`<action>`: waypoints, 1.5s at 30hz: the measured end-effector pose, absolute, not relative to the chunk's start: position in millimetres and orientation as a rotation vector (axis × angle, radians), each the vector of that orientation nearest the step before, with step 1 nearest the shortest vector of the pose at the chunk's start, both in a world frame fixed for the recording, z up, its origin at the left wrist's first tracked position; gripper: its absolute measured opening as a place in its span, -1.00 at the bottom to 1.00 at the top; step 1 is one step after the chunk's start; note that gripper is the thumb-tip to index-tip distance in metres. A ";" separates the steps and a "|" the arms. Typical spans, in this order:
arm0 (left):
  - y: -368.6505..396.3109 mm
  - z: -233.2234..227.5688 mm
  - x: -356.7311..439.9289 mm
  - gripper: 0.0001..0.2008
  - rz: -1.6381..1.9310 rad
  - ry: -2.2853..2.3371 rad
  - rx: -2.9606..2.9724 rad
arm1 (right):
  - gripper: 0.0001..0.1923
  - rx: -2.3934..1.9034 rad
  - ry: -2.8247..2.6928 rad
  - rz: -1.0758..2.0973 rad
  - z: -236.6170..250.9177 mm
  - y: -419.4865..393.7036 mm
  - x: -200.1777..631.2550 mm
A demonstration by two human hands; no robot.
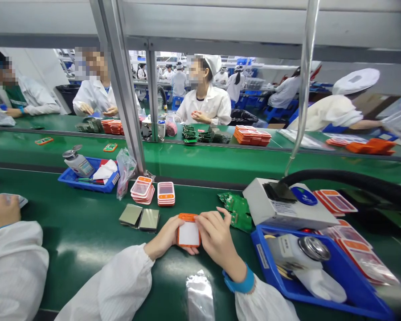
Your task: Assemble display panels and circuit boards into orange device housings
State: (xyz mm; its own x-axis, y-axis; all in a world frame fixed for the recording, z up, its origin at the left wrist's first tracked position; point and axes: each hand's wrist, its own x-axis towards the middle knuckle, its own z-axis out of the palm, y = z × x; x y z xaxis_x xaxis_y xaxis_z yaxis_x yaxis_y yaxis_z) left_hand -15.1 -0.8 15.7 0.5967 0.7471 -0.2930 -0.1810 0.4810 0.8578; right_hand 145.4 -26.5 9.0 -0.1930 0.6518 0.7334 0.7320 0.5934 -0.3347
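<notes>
Hands first, in the single head view: our left hand pinches the left edge of the orange-framed rectangular plastic case with a white face, and our right hand pinches its right edge, fingers curled over the top. Both grips are closed on the case, which sits low at 6 o'clock, just above the green bench.

We judge the hold to be a light edge pinch, so the case could slip and drop onto the bench. The white face could also pick up fingerprints, since our hands are bare. The loose green circuit boards lie just at 2 o'clock from the right hand, and a sweep of the wrist could knock them.

Containers next. The blue plastic tray at 4 o'clock holds a white dispenser bottle with a metal cap and a white cloth. The second blue tray at 10 o'clock holds a similar bottle, a white wipe and thin tools. Two stacks of orange-rimmed cases stand at 12 o'clock.
</notes>
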 end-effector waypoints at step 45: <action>-4.4 3.9 -18.2 -0.51 0.628 0.654 0.793 | -0.50 -1.149 -1.042 0.837 22.0 -44.5 128.4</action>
